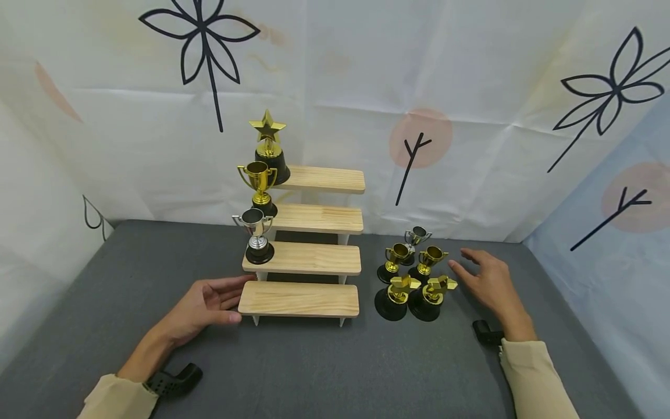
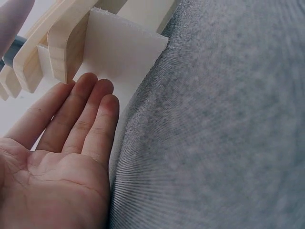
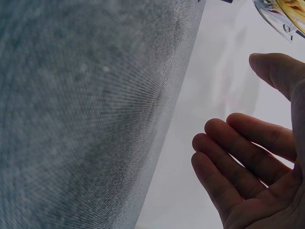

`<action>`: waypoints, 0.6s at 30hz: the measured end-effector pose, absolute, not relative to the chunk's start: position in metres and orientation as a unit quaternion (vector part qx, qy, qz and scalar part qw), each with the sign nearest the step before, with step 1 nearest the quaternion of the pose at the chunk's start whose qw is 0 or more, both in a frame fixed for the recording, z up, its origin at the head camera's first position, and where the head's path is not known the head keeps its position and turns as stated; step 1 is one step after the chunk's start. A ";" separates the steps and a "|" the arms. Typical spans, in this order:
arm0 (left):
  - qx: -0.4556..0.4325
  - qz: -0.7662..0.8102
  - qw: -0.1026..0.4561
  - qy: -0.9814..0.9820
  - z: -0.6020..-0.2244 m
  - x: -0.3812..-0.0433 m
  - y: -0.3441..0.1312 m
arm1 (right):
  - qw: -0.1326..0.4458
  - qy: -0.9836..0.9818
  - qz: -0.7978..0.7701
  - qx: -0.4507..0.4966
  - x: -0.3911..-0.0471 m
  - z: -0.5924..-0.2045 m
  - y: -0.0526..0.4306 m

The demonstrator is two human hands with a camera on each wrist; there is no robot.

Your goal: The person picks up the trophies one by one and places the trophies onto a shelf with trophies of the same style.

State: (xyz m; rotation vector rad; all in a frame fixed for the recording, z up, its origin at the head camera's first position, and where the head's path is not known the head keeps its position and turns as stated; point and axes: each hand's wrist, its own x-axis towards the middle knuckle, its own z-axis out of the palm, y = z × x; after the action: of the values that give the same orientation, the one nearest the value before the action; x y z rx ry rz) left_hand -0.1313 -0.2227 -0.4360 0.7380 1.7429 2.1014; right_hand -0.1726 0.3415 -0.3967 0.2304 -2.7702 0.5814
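A four-tier-like wooden display stand (image 1: 298, 299) has light planks on white supports. On its left ends stand a gold star trophy (image 1: 268, 148), a gold cup trophy (image 1: 259, 181) and a silver cup trophy (image 1: 256, 233), one per upper plank. My left hand (image 1: 201, 308) is beside the lowest plank's left end, fingers extended; in the left wrist view its fingertips (image 2: 88, 81) meet or nearly meet the wood (image 2: 59, 52). My right hand (image 1: 489, 285) hovers or rests, relaxed and holding nothing, right of a trophy cluster: one silver cup (image 1: 417, 235), two gold cups (image 1: 431, 256) and two gold-topped trophies (image 1: 431, 297).
A dark grey cloth (image 1: 293, 372) covers the table. Behind it hangs a white printed backdrop (image 1: 345, 75), with a bluish side panel (image 1: 628, 262) at the right. Black bands with camera mounts (image 1: 178, 378) sit on both wrists.
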 end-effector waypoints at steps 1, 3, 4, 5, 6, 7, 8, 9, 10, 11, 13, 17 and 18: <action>0.259 0.732 0.155 0.611 -0.436 -0.131 -0.223 | 0.150 -0.964 0.203 0.080 -0.172 -0.397 0.341; 0.262 0.728 0.153 0.614 -0.436 -0.132 -0.222 | 0.150 -0.964 0.203 0.079 -0.172 -0.397 0.341; 0.263 0.726 0.152 0.617 -0.436 -0.132 -0.222 | 0.150 -0.964 0.203 0.079 -0.172 -0.397 0.341; 0.264 0.724 0.150 0.620 -0.436 -0.132 -0.222 | 0.150 -0.964 0.203 0.079 -0.172 -0.396 0.341; 0.265 0.722 0.148 0.622 -0.436 -0.132 -0.222 | 0.150 -0.964 0.203 0.079 -0.172 -0.396 0.340; 0.265 0.720 0.145 0.625 -0.436 -0.132 -0.222 | 0.151 -0.964 0.203 0.079 -0.172 -0.396 0.340; 0.266 0.718 0.143 0.627 -0.436 -0.131 -0.222 | 0.151 -0.964 0.204 0.078 -0.172 -0.396 0.340; 0.266 0.717 0.141 0.629 -0.436 -0.131 -0.222 | 0.153 -0.964 0.204 0.078 -0.172 -0.396 0.340; 0.264 0.715 0.140 0.631 -0.436 -0.131 -0.222 | 0.154 -0.964 0.204 0.078 -0.172 -0.396 0.339; 0.263 0.714 0.138 0.633 -0.437 -0.131 -0.222 | 0.155 -0.964 0.203 0.079 -0.172 -0.397 0.339; 0.260 0.713 0.138 0.636 -0.438 -0.131 -0.222 | 0.156 -0.963 0.203 0.079 -0.172 -0.397 0.339; 0.251 0.711 0.137 0.643 -0.442 -0.132 -0.223 | 0.158 -0.963 0.205 0.081 -0.171 -0.398 0.339; 0.249 0.710 0.136 0.645 -0.443 -0.132 -0.223 | 0.160 -0.962 0.206 0.081 -0.171 -0.398 0.339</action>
State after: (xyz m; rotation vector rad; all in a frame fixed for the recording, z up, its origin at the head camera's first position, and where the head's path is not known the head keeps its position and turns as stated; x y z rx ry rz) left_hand -0.1316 -0.2230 -0.4426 0.7210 1.8668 2.0546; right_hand -0.1709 0.3392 -0.3981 0.2317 -2.7489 0.5872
